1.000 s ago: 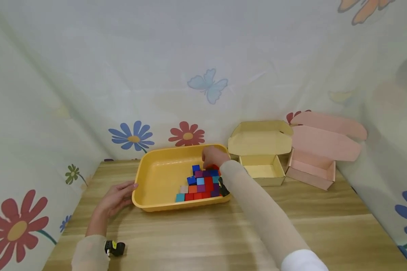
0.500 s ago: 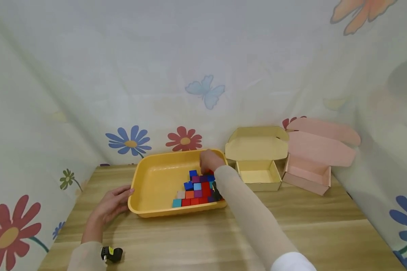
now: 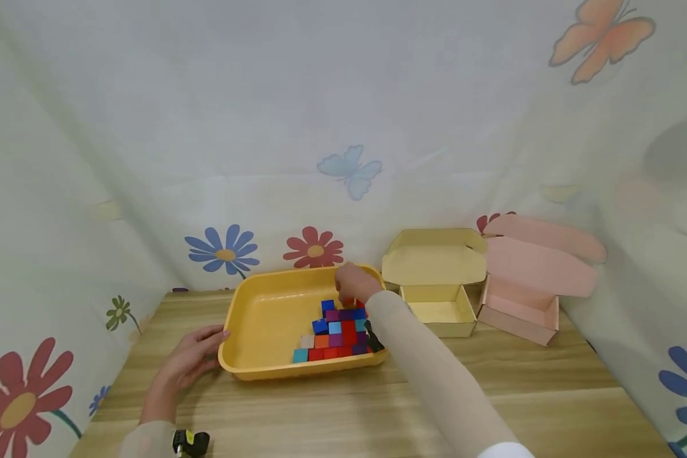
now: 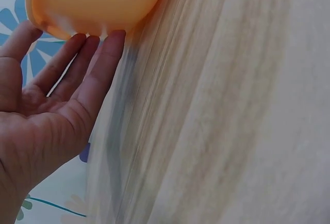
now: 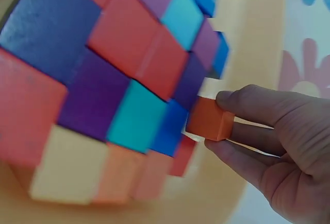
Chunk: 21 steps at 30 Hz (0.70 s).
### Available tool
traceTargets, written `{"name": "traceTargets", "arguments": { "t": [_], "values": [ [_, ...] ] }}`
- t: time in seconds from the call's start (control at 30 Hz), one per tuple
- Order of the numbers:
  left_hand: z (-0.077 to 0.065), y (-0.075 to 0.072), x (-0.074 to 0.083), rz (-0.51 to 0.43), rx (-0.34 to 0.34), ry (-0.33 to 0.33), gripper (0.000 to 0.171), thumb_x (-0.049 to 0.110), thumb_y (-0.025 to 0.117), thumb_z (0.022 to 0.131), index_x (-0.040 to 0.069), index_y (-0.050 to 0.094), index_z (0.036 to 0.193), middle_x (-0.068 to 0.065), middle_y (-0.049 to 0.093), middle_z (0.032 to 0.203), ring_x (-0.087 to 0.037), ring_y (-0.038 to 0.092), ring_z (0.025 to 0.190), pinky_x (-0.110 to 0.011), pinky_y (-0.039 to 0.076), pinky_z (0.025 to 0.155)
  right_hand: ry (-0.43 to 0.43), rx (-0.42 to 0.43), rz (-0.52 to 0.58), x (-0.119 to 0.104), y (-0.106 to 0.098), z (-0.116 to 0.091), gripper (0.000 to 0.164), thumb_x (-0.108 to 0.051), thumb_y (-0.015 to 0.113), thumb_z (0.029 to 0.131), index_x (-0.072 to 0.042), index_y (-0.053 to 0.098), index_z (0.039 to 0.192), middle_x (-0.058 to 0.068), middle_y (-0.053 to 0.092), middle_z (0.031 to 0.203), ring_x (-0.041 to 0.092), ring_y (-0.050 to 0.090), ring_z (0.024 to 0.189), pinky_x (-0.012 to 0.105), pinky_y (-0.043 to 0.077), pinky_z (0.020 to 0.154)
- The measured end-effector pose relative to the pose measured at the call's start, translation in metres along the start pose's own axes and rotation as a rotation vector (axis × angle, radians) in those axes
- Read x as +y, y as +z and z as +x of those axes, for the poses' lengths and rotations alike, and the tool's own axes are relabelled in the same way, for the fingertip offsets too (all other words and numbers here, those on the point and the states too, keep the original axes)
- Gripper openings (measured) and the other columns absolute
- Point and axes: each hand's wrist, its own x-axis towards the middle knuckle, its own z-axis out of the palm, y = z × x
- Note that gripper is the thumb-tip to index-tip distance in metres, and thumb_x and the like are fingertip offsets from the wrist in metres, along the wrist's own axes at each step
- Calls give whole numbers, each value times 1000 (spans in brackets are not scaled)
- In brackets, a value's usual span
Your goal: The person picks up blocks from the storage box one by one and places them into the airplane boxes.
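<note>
A yellow tray (image 3: 263,372) holds rows of coloured cubes (image 5: 136,116), in red, blue, purple, teal, orange and beige, packed towards its right side. My right hand (image 3: 357,283) reaches in at the tray's far right corner. In the right wrist view its thumb and fingers pinch an orange cube (image 5: 209,120) beside the blue and purple ones. My left hand (image 3: 190,357) is at the tray's left end. Its nearly straight fingers (image 4: 103,69) touch the tray's outer wall, as the left wrist view shows.
Right of the tray stand a yellow cardboard box (image 3: 446,329) and a pink cardboard box (image 3: 515,323), both with lids raised. Patterned cloth (image 3: 263,127) rises behind and beside the wooden table (image 3: 320,420). Black wrist devices (image 3: 191,443) are on both arms.
The whole scene sits lower in the head view as the camera tilts. Both hands keep about the same places at the tray, and the cubes' layout looks unchanged.
</note>
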Motion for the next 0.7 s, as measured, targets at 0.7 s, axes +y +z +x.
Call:
{"name": "traceTargets", "arguments": {
  "t": [0.7],
  "values": [
    [1,2,2,-41,20,-34,75,40,68,99,2,37,155,-12,58,139,-17,67,109,-41,58,91,-296,59,-127,49,-70,-63,16,-9,80,87,-2,75,101,5,69,90,22,57,82,32,53,79]
  ]
}}
